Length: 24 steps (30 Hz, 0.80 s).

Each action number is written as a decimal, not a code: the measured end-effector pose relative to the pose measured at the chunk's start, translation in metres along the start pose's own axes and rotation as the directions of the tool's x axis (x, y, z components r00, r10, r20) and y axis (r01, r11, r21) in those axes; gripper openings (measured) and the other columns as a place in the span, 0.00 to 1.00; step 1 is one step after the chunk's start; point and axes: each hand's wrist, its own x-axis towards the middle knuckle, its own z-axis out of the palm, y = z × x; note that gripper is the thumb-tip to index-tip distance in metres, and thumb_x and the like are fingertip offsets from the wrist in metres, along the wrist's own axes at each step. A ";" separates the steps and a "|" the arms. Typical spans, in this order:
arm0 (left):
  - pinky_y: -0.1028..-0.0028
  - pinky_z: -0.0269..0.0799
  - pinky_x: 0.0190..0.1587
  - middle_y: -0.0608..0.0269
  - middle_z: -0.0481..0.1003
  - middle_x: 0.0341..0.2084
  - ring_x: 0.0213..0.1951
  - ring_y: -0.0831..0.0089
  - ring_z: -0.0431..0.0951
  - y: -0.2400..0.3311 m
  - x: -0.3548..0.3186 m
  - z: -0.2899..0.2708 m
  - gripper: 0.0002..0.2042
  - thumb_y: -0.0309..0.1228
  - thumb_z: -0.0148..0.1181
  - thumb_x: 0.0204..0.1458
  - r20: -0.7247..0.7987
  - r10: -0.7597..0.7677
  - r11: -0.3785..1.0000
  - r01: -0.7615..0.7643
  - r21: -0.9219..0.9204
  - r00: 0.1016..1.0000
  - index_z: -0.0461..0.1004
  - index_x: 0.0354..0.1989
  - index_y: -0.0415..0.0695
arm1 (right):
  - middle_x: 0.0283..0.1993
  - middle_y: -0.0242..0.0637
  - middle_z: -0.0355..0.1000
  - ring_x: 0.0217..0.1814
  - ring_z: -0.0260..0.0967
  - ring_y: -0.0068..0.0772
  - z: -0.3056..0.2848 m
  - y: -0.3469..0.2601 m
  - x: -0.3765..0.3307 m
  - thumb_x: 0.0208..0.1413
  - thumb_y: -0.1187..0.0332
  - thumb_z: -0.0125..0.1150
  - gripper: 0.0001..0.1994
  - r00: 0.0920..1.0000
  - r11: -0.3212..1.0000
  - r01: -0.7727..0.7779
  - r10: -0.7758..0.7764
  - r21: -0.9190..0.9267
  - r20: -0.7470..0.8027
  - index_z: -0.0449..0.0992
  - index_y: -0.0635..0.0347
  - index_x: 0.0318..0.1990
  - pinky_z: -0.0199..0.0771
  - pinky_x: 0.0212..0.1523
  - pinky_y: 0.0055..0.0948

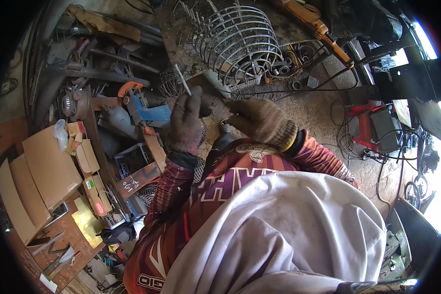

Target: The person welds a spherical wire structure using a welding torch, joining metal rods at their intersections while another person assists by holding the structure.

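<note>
Left hand (pixel 187 122): your glove pinches the thin grey metal rod (pixel 183 79), pointing up and away.
Right hand (pixel 259 120): curled just beside it, pinching something too small to tell.

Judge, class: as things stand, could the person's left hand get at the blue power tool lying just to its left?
Probably yes. The left hand is right beside the blue power tool with nothing between them, but it already holds a thin metal rod, so it would likely have to put that down first.
</note>
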 end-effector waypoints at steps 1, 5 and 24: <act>0.75 0.73 0.40 0.66 0.78 0.35 0.37 0.79 0.77 -0.004 0.006 -0.013 0.18 0.42 0.56 0.65 -0.007 0.036 0.998 -0.035 0.045 0.999 0.75 0.54 0.42 | 0.41 0.49 0.79 0.43 0.79 0.47 -0.002 -0.002 -0.003 0.60 0.61 0.64 0.19 0.998 0.995 -0.066 0.066 0.069 0.001 0.77 0.64 0.53 0.78 0.43 0.40; 0.75 0.73 0.40 0.69 0.76 0.33 0.35 0.80 0.75 -0.037 0.031 -0.047 0.17 0.40 0.57 0.64 0.018 0.078 0.986 -0.080 0.147 0.997 0.75 0.55 0.42 | 0.44 0.49 0.79 0.47 0.80 0.40 0.000 0.006 -0.016 0.60 0.62 0.66 0.20 0.969 0.973 -0.223 0.228 0.060 -0.100 0.76 0.66 0.54 0.78 0.47 0.36; 0.64 0.76 0.54 0.49 0.77 0.48 0.50 0.59 0.79 -0.005 0.127 -0.022 0.34 0.33 0.76 0.47 0.359 0.726 0.461 -0.802 0.379 0.587 0.67 0.61 0.35 | 0.49 0.43 0.78 0.48 0.76 0.30 0.119 0.007 -0.053 0.63 0.54 0.63 0.27 0.602 0.591 -0.545 0.770 0.595 -0.213 0.72 0.65 0.61 0.77 0.48 0.31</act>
